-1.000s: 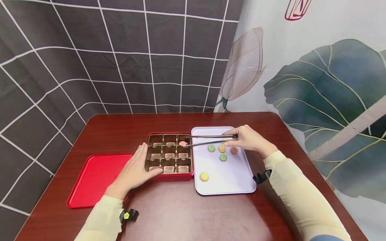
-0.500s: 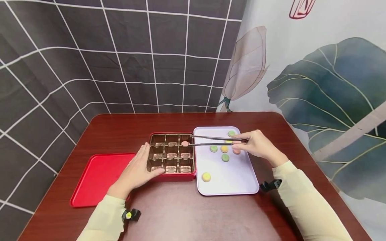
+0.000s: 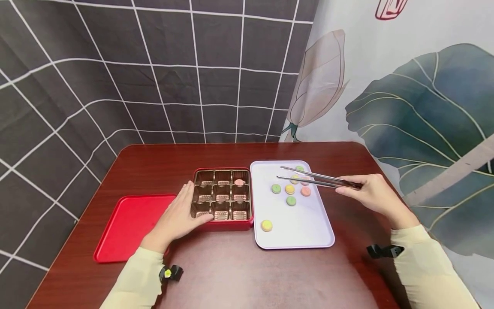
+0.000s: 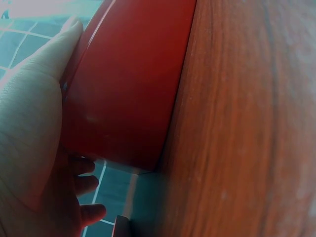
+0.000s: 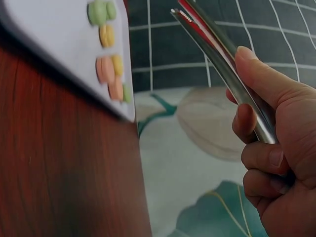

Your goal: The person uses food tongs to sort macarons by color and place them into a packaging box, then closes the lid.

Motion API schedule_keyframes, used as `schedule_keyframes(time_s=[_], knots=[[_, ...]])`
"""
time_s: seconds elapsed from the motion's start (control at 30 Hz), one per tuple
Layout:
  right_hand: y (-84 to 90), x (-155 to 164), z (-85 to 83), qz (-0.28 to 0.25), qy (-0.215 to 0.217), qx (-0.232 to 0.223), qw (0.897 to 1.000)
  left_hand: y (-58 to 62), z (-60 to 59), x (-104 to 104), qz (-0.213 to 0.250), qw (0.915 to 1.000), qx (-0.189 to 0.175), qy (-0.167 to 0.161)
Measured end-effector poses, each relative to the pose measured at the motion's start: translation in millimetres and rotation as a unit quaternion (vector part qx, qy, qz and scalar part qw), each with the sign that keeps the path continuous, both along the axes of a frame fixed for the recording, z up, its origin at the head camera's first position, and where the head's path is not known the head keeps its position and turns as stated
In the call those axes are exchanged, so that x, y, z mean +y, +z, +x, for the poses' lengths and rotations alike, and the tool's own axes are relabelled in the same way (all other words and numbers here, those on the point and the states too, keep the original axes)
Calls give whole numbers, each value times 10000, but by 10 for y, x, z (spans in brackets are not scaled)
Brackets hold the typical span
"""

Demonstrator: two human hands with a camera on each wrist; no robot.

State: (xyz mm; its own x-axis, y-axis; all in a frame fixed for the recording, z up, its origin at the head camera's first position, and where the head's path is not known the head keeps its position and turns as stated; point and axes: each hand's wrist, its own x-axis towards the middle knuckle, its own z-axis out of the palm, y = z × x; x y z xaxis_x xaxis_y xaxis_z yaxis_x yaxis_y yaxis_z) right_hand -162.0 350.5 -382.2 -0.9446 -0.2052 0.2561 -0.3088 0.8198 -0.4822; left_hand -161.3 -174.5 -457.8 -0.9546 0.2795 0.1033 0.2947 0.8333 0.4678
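R hand point(image 3: 374, 194) grips tongs point(image 3: 326, 185), tips apart over the lilac tray point(image 3: 297, 231) in head view; L hand point(image 3: 175, 219) rests on L side of red box point(image 3: 235, 225), fingers extended, thumb at front edge. 1 pink macaron point(image 3: 239, 183) in box's back-R compt, 8 assorted macarons point(image 3: 290, 189) on lilac tray just R of box, red tray point(image 3: 131, 227) to L on bench point(image 3: 247, 274).
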Motion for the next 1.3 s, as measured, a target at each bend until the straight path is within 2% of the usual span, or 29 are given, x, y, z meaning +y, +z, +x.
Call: schedule_keyframes(time_s=[0.13, 0.4, 0.57, 0.97, 1.3], knots=[[-1, 150, 113, 208, -78, -6, 9998, -3, -3, -1, 2, 10000, 20, -23], [-15, 337, 264, 196, -239, -49, 9995, 12, -3, 10, 22, 10000, -19, 2], [-44, 413, 293, 285, -328, 96, 9990, 21, -8, 7, -14, 10000, -23, 8], [-132, 564, 385, 288, -479, -2, 9984, 15, -29, -10, -50, 10000, 36, -27], [-214, 593, 406, 326, -438, -94, 9985, 5, -12, -4, -46, 10000, -24, -7]])
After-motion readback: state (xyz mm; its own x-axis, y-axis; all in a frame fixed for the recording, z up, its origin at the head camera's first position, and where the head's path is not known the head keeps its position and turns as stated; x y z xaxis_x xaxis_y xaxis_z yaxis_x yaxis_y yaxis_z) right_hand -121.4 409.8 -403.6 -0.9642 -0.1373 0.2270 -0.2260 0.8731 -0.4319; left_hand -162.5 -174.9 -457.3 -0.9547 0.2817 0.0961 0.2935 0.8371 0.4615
